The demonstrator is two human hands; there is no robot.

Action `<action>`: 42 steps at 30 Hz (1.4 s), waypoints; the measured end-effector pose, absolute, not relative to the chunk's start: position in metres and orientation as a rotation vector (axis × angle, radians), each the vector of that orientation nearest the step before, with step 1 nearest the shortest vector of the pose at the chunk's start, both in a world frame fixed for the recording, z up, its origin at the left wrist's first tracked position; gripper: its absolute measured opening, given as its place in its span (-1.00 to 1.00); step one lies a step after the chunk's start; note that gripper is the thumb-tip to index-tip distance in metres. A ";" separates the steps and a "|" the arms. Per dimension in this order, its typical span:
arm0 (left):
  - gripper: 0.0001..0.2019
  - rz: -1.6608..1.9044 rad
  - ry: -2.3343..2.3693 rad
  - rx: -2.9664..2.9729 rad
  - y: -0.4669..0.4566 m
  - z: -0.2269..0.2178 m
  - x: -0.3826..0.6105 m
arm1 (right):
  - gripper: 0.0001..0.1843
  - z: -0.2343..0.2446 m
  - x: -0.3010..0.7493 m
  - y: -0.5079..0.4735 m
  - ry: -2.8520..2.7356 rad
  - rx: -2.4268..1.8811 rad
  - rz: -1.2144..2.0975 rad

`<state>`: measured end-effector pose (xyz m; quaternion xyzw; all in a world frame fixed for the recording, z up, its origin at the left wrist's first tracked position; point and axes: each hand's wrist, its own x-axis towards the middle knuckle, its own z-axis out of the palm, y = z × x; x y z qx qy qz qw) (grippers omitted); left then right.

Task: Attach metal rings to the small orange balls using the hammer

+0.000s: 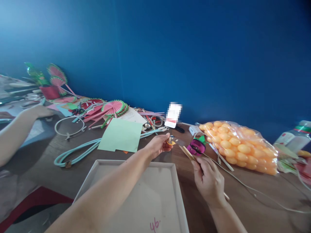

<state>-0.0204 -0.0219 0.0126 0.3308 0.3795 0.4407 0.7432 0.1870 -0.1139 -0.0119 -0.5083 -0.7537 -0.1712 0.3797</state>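
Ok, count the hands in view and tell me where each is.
3. The left hand pinches a small orange piece at the tray's far edge; the right hand grips a stick beside it; another person's hand is far left. None seem hidden.

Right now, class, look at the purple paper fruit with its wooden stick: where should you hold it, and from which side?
Grip the wooden stick, not the purple paper fruit: the stick looks stiff and shows bare beside the paper, which would likely crease. Come from the near side, below the fruit, where the right hand pinches it. The left hand holds a small orange piece.
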 end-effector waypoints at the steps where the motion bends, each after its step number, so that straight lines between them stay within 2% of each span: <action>1: -0.75 0.967 0.830 0.721 -0.022 0.013 -0.020 | -0.82 -0.012 0.187 -0.114 -1.932 -1.299 -0.431; 42: -0.72 0.989 0.816 0.751 -0.022 0.017 -0.020 | -0.81 -0.009 0.194 -0.114 -1.824 -1.241 -0.508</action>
